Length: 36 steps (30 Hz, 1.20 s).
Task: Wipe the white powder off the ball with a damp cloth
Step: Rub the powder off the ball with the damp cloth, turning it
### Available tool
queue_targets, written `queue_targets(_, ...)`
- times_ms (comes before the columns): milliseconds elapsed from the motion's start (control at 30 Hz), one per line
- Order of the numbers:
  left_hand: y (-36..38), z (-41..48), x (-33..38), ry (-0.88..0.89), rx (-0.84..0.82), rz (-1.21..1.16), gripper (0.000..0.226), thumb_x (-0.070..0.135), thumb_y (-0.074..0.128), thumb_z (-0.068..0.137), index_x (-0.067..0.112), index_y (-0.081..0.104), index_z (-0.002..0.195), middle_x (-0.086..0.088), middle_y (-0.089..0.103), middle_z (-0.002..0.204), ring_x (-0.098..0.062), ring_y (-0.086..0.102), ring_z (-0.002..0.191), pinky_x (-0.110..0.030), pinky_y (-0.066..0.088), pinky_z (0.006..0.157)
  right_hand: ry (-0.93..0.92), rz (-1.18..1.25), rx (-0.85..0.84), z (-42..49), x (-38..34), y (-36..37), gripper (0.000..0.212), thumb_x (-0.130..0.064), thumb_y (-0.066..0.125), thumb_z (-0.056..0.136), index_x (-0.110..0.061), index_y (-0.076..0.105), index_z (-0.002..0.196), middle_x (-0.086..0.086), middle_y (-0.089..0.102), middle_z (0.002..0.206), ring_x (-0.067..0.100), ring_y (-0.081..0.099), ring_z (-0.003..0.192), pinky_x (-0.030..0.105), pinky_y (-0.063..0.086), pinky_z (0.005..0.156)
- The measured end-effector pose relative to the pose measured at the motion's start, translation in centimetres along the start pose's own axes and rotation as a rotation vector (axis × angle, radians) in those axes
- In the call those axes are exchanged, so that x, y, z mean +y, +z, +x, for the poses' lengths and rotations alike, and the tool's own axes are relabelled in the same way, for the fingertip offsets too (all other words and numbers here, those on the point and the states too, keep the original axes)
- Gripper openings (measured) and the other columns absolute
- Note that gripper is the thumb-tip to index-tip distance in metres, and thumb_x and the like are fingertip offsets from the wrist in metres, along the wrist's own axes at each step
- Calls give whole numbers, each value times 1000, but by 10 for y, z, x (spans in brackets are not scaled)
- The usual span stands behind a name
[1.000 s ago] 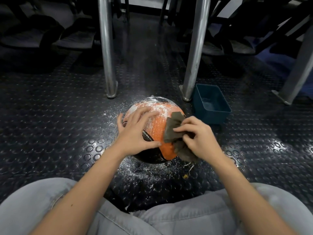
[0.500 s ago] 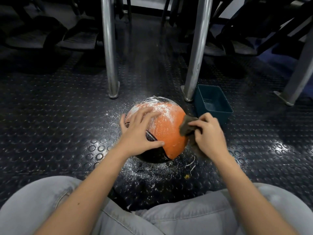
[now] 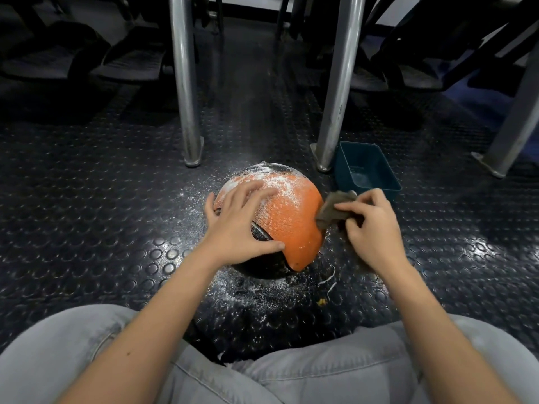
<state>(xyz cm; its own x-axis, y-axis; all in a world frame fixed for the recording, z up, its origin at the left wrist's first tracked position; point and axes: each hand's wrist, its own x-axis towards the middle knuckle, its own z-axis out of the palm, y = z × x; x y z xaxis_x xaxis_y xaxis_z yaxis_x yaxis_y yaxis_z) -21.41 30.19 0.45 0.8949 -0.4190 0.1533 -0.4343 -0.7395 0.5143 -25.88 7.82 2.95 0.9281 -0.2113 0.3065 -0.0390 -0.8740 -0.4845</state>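
Observation:
An orange and black ball (image 3: 287, 223) sits on the studded black floor between my knees. White powder covers its upper far part; the near orange panel looks clean. My left hand (image 3: 242, 225) lies spread over the ball's left side, fingers on top, thumb low on the black part. My right hand (image 3: 370, 225) grips a crumpled grey-brown cloth (image 3: 332, 209) against the ball's right edge.
A dark teal tub (image 3: 369, 170) stands just beyond my right hand. Two metal legs (image 3: 186, 91) (image 3: 338, 91) rise behind the ball, another (image 3: 516, 118) at far right. Spilled powder (image 3: 256, 298) and bits of string (image 3: 328, 279) lie on the floor (image 3: 87, 217).
My right hand has carried the cloth from the ball's front face out to its right edge and slightly up. The left hand has stayed in place on the ball.

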Motion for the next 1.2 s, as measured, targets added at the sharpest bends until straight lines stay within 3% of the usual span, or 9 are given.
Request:
queue_targets(67,-7,1,-3,3,-45,-21,91,68,64,58,53,23,138,21,14,150,-4,7,141,-46,-18,110,-147,143,55,-4,-14,3,33,5,60,81,-15,72,104,-4,45,99,13,46,97,24,40,92)
queue_targets(167,-15,1,-8,8,-92,-8,92,50,77,67,55,21,139,25,15,148,-5,10,141,-45,-18,109,-349,205,-66,-15,-26,16,35,5,60,79,-17,72,104,-5,44,101,14,48,94,23,43,84)
queue_targets(400,-11,3,-1,35,-101,12,92,50,76,71,53,18,142,25,12,150,1,7,139,-43,-22,107,16,-62,1,-4,-2,7,33,-1,56,85,-16,68,112,-3,39,100,18,43,101,38,45,87)
queue_targets(500,-8,3,3,42,-92,28,91,51,75,71,53,18,142,25,12,150,2,7,138,-44,-22,107,-184,126,74,-9,-17,6,34,3,60,79,-15,71,104,-4,45,98,12,46,96,25,44,87)
queue_targets(600,-6,2,5,44,-92,26,88,49,72,74,52,18,143,24,12,150,2,7,137,-47,-18,109,-364,171,-72,-19,-32,17,27,4,63,74,-17,73,86,-4,45,93,12,47,88,26,44,77)
queue_targets(833,-5,4,7,56,-110,39,90,52,72,74,52,15,144,25,7,151,4,2,137,-47,-20,109,57,-71,7,0,2,-7,23,-2,62,82,-18,73,94,-1,39,96,15,40,98,35,43,88)
queue_targets(967,-4,3,7,49,-104,46,91,51,73,73,51,16,144,25,8,151,5,2,136,-48,-18,111,-158,159,118,-7,-19,0,29,5,62,78,-15,74,95,0,43,94,1,39,84,5,34,84)
queue_targets(1033,-5,2,7,48,-106,50,91,50,74,73,51,16,144,25,8,151,4,2,137,-49,-17,112,-237,155,43,-9,-21,11,31,5,61,79,-17,74,96,-1,42,94,4,41,87,9,36,82)
queue_targets(1200,-5,2,8,49,-111,29,90,50,73,74,51,16,143,25,7,151,5,2,137,-47,-20,109,110,-45,21,7,4,6,30,-3,54,87,-17,70,109,0,38,98,17,42,98,29,41,83)
